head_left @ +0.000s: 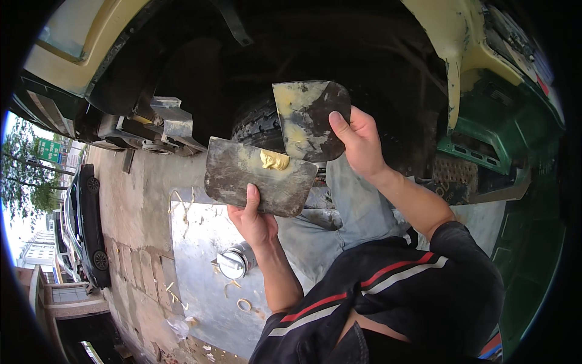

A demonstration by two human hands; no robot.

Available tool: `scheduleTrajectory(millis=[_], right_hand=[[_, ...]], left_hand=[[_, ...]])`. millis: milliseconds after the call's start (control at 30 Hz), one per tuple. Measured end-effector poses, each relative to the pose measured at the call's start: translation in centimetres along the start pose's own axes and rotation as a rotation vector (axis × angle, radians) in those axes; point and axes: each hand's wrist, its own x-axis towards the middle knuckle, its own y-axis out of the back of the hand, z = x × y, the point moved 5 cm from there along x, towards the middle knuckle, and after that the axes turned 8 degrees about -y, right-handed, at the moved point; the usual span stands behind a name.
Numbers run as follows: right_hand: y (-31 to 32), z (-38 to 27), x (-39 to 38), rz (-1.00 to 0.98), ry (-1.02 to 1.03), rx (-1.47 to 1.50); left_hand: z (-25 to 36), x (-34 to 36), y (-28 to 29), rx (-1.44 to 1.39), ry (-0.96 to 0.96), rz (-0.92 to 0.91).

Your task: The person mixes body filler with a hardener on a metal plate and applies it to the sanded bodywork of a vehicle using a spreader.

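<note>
My left hand [253,219] is closed on a dark, smeared putty spreader [254,179], thumb on its upper face and fingers beneath. A lump of yellowish body filler [274,160] sits near that spreader's far edge. In my right hand [361,138] is a second putty spreader [309,121], held upright by its right side. Pale yellow filler smears cover its left part. Its lower edge is close to the lump and overlaps the left spreader's far edge in view; whether they touch I cannot tell.
A tyre [259,126] stands in the dark wheel arch ahead. Green and cream vehicle panels [479,109] rise at right. Left of my legs, a round can [233,263] and a tape ring [244,305] rest on a grey sheet [194,242]. A dark car [91,224] is parked far left.
</note>
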Motion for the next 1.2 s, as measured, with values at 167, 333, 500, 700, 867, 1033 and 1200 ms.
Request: scheduleTrajectory(millis=[167, 333, 500, 700, 867, 1033, 1200], right_hand=[[-3.7, -2.4, -1.8, -0.08, 0.138, -0.41], [-7.4, -7.3, -2.4, -0.146, 0.16, -0.677], [-10.9, -15.3, 0.6, -0.258, -0.146, -0.794], [-19.4, -26.6, 4.0, -0.238, -0.22, -0.444], [-19.5, -34.7, 5.5, -0.271, -0.25, -0.775], [-21.6, -38.4, 5.1, -0.538, -1.35, 1.014], [-23.3, -40.9, 3.0, -0.544, -1.508, 1.145]], left_hand=[[0.9, 1.4, -1.2, -0.069, 0.036, 0.051], [7.3, 3.7, -3.6, -0.105, 0.038, 0.084], [17.5, 5.8, -7.2, -0.179, 0.092, 0.109], [26.7, 5.0, -13.5, -0.064, 0.137, 0.165], [37.1, 7.6, -17.6, -0.217, 0.05, 0.14], [42.3, 8.3, -22.7, -0.141, 0.137, -0.054], [42.6, 9.0, -28.9, 0.006, 0.109, -0.198]])
